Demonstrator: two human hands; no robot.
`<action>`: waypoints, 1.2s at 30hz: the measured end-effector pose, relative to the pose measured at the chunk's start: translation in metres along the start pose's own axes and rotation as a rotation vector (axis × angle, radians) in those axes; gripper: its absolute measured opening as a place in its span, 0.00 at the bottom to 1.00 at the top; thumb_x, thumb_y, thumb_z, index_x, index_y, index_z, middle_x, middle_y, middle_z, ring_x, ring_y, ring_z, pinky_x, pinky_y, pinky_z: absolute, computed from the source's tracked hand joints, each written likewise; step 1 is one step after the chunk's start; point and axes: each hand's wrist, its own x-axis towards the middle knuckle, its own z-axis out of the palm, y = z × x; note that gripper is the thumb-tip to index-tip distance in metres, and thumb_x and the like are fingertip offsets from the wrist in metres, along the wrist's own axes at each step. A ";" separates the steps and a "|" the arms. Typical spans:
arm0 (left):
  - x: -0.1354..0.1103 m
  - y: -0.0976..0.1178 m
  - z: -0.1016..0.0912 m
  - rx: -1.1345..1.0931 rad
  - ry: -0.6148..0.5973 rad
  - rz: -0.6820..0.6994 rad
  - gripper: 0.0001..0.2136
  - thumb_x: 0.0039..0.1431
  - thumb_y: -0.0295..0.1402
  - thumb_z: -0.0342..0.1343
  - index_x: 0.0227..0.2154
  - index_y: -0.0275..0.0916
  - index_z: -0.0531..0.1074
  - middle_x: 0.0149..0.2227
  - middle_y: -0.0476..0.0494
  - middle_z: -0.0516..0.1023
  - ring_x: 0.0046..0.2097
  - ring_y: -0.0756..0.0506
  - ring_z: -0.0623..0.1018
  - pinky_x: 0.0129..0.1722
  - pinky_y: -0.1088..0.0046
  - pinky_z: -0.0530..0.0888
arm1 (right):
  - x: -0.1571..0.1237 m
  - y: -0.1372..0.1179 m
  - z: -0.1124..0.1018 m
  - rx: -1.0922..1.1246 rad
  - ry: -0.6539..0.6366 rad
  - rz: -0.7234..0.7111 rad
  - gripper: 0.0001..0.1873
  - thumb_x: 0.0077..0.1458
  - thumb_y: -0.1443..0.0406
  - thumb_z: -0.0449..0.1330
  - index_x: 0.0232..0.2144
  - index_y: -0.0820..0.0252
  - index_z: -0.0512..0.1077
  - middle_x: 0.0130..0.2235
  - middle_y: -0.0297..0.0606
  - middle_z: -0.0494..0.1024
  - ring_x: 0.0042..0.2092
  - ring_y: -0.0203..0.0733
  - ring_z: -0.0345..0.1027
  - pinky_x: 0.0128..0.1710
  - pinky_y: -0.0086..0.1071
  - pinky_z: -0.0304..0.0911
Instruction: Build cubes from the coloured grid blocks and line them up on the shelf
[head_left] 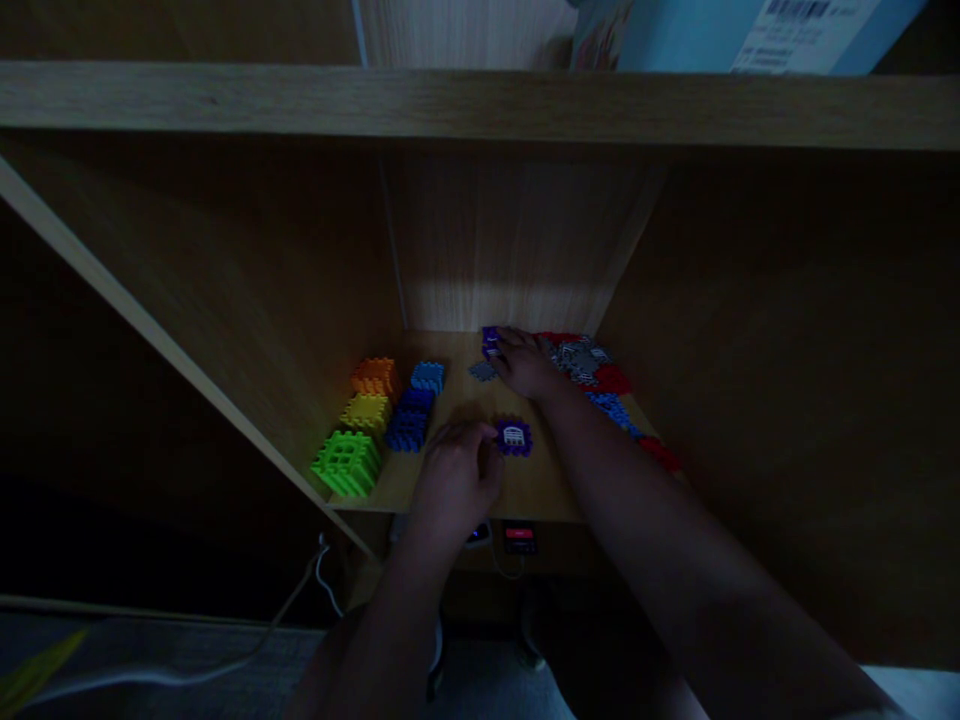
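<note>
My left hand [460, 468] is over the front of the shelf, its thumb and index finger pinched at the left edge of a purple interlocking tile [514, 437] with a white window-like picture. Farther back, the fingers of my right hand [523, 362] are closed around another purple tile or small stack [490, 342], partly hidden by them. A grey gear-shaped piece [483, 371] lies just in front of it. To the left stand stacks of notched tiles: orange [376, 376], yellow [367, 412], green [347, 462], light blue [428, 377] and dark blue [410, 420].
Loose grey pieces [581, 358], red pieces [613, 379] and blue pieces [613, 408] lie along the right side, partly behind my right arm. An upper shelf edge [480, 100] crosses above, with a light blue box [690, 35] on it. A lit phone [520, 536] sits below.
</note>
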 end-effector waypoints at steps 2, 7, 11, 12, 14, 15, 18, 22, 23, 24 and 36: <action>0.000 0.001 0.000 0.001 -0.001 -0.007 0.09 0.66 0.23 0.58 0.44 0.43 0.76 0.45 0.42 0.85 0.51 0.37 0.83 0.55 0.53 0.79 | 0.001 0.001 0.002 0.001 -0.016 0.003 0.30 0.76 0.53 0.46 0.70 0.58 0.69 0.78 0.45 0.59 0.78 0.60 0.47 0.75 0.63 0.41; 0.000 0.001 -0.001 0.009 0.007 -0.006 0.09 0.66 0.23 0.58 0.44 0.43 0.77 0.45 0.42 0.85 0.51 0.37 0.83 0.55 0.53 0.79 | 0.003 0.002 0.005 0.007 -0.037 0.024 0.33 0.77 0.49 0.43 0.72 0.55 0.67 0.77 0.47 0.61 0.77 0.61 0.51 0.75 0.64 0.44; -0.001 0.000 -0.001 0.010 0.009 0.000 0.09 0.66 0.23 0.58 0.44 0.43 0.76 0.45 0.42 0.85 0.51 0.37 0.83 0.56 0.53 0.79 | 0.002 0.002 0.006 0.014 -0.032 0.032 0.33 0.77 0.49 0.42 0.73 0.56 0.66 0.75 0.49 0.65 0.75 0.61 0.55 0.74 0.63 0.46; -0.001 0.000 -0.001 0.009 0.008 -0.001 0.09 0.66 0.23 0.58 0.44 0.43 0.77 0.45 0.42 0.85 0.51 0.37 0.83 0.56 0.53 0.79 | 0.002 0.002 0.006 0.016 -0.028 0.030 0.32 0.77 0.50 0.43 0.72 0.56 0.67 0.75 0.49 0.66 0.75 0.61 0.57 0.74 0.62 0.46; 0.000 0.000 -0.001 0.004 0.003 -0.006 0.09 0.66 0.23 0.58 0.44 0.42 0.77 0.45 0.41 0.85 0.51 0.37 0.83 0.56 0.53 0.79 | 0.002 0.002 0.006 0.020 -0.020 0.022 0.31 0.78 0.51 0.43 0.70 0.58 0.69 0.74 0.50 0.68 0.74 0.59 0.59 0.74 0.59 0.47; 0.000 -0.001 -0.001 0.001 0.001 -0.008 0.09 0.66 0.23 0.58 0.44 0.42 0.77 0.45 0.41 0.85 0.51 0.37 0.83 0.56 0.52 0.79 | 0.002 0.002 0.005 0.023 -0.015 0.017 0.30 0.78 0.52 0.43 0.69 0.59 0.70 0.74 0.50 0.68 0.73 0.58 0.60 0.74 0.58 0.47; 0.000 0.000 -0.001 0.000 -0.005 -0.015 0.09 0.66 0.23 0.58 0.45 0.42 0.77 0.46 0.41 0.85 0.52 0.36 0.83 0.57 0.52 0.78 | 0.003 0.002 0.001 0.032 0.002 0.002 0.27 0.78 0.55 0.45 0.64 0.61 0.74 0.70 0.52 0.73 0.70 0.58 0.65 0.73 0.55 0.50; 0.000 0.000 0.000 -0.001 -0.001 -0.013 0.09 0.66 0.23 0.58 0.44 0.42 0.77 0.46 0.42 0.85 0.52 0.37 0.83 0.56 0.53 0.78 | 0.004 0.005 -0.004 0.047 0.025 -0.014 0.23 0.76 0.58 0.48 0.57 0.62 0.79 0.62 0.55 0.80 0.64 0.59 0.71 0.68 0.51 0.57; 0.000 0.000 0.000 -0.002 0.006 -0.010 0.09 0.66 0.23 0.58 0.44 0.42 0.77 0.46 0.42 0.85 0.52 0.37 0.83 0.56 0.53 0.78 | 0.004 0.006 -0.005 0.051 0.033 -0.017 0.23 0.76 0.58 0.48 0.57 0.63 0.79 0.61 0.55 0.81 0.63 0.58 0.72 0.67 0.50 0.58; 0.000 -0.001 0.001 -0.002 0.010 -0.007 0.09 0.66 0.23 0.58 0.44 0.42 0.77 0.46 0.43 0.85 0.51 0.37 0.83 0.56 0.53 0.78 | 0.004 0.007 -0.006 0.055 0.042 -0.019 0.23 0.76 0.59 0.48 0.57 0.63 0.79 0.61 0.55 0.81 0.63 0.58 0.72 0.67 0.49 0.58; 0.000 -0.002 0.001 0.009 0.035 0.017 0.09 0.64 0.23 0.59 0.44 0.42 0.77 0.44 0.42 0.86 0.50 0.37 0.84 0.55 0.54 0.79 | 0.002 0.005 0.008 0.073 0.063 -0.016 0.27 0.75 0.61 0.48 0.71 0.57 0.66 0.73 0.48 0.69 0.73 0.59 0.60 0.74 0.61 0.48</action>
